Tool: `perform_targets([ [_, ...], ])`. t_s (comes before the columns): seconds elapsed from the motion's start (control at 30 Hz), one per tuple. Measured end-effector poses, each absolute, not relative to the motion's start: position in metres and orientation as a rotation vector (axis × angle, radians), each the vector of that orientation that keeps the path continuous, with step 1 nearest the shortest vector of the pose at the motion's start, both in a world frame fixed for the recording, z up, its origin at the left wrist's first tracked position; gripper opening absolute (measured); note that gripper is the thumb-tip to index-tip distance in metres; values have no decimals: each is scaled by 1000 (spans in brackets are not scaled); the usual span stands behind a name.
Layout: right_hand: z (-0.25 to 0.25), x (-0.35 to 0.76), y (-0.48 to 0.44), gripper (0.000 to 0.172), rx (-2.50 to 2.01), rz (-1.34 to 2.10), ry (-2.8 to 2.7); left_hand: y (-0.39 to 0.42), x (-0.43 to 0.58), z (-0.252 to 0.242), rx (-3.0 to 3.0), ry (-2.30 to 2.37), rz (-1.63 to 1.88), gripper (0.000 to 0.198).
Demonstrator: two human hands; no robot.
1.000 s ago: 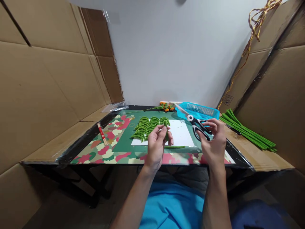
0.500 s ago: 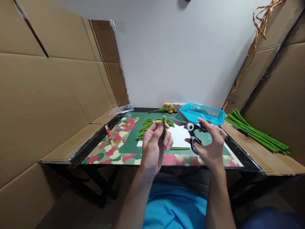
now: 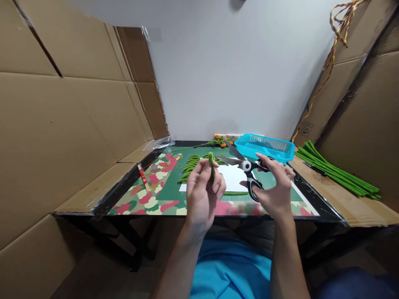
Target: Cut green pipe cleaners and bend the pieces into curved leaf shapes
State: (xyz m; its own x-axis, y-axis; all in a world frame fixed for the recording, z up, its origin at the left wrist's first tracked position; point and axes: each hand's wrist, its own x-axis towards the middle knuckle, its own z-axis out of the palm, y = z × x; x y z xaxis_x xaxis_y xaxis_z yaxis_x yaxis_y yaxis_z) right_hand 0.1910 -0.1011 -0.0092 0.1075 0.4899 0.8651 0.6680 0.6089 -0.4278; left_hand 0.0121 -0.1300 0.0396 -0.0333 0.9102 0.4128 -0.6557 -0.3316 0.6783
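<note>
My left hand [image 3: 204, 189] pinches a short, fuzzy green pipe cleaner [image 3: 211, 160], its curved end sticking up above the fingers. In my right hand [image 3: 277, 185] is a pair of black and white scissors [image 3: 247, 166], thumb and fingers in the two handles. The blades are spread apart and point left, the lower one close to the pipe cleaner's upper end. Behind my left hand, several curved green pipe cleaner pieces [image 3: 190, 166] lie in rows. White paper [image 3: 232, 178] shows between my hands, with a straight green pipe cleaner [image 3: 236, 193] along its near edge.
A blue plastic basket [image 3: 264, 145] stands at the back right, beside orange flowers on green stems [image 3: 223, 141]. Long green pipe cleaners [image 3: 336, 172] and a black pen [image 3: 314, 169] lie on the right cardboard ledge. Red-wrapped chopsticks [image 3: 144, 177] rest at left on the patterned mat [image 3: 168, 206].
The scissor blades have opened wider, the upper one swinging up. The pipe cleaner's tip in my left hand has shifted slightly left and down.
</note>
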Motion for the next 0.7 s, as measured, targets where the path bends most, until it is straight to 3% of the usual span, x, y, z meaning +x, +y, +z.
perform_targets([
  [0.7, -18, 179, -93, 61, -891, -139, -1566, -124, 14, 32, 1108, 545, 1493, 15],
])
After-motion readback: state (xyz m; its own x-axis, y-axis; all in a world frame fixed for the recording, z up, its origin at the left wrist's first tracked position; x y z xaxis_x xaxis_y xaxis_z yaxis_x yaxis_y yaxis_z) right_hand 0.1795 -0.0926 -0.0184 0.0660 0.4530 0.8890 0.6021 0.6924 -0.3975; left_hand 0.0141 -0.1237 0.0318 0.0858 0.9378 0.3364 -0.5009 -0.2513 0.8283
